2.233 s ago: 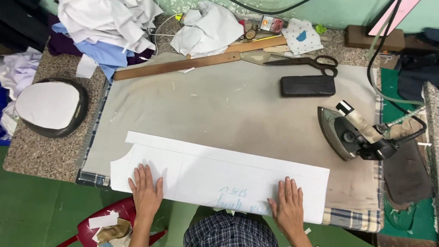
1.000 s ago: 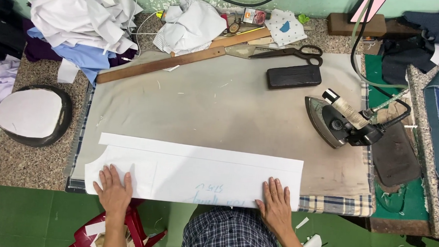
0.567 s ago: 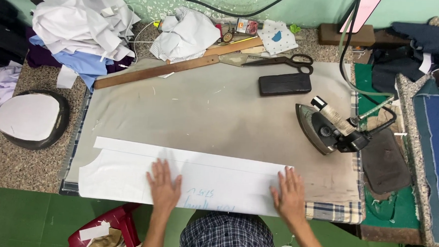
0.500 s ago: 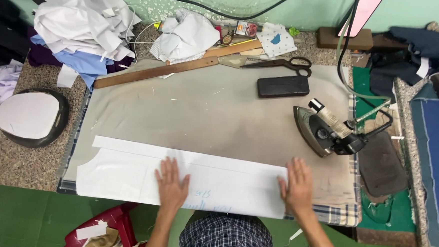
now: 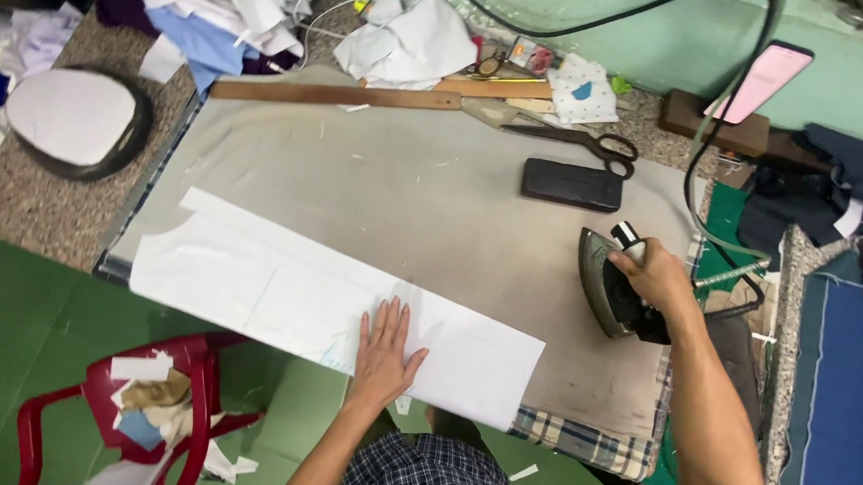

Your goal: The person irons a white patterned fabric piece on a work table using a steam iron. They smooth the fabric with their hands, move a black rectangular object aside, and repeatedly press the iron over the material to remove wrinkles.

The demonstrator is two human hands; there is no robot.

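A long white fabric piece (image 5: 281,289) lies flat along the near edge of the grey padded ironing table (image 5: 424,188). My left hand (image 5: 385,343) rests flat on it, fingers spread, right of its middle. My right hand (image 5: 658,274) is closed around the handle of the black electric iron (image 5: 611,286), which stands tilted at the table's right side, apart from the white piece.
A wooden ruler (image 5: 336,95), scissors (image 5: 579,142) and a black rectangular block (image 5: 572,184) lie at the far side. Heaped cloth (image 5: 237,6) fills the back left. A phone (image 5: 760,83) leans at the back right. A red plastic chair (image 5: 138,404) stands below left.
My right hand left the white piece and took hold of the iron's handle. My left hand slid right along the piece toward its middle. The camera view shifted and tilted.
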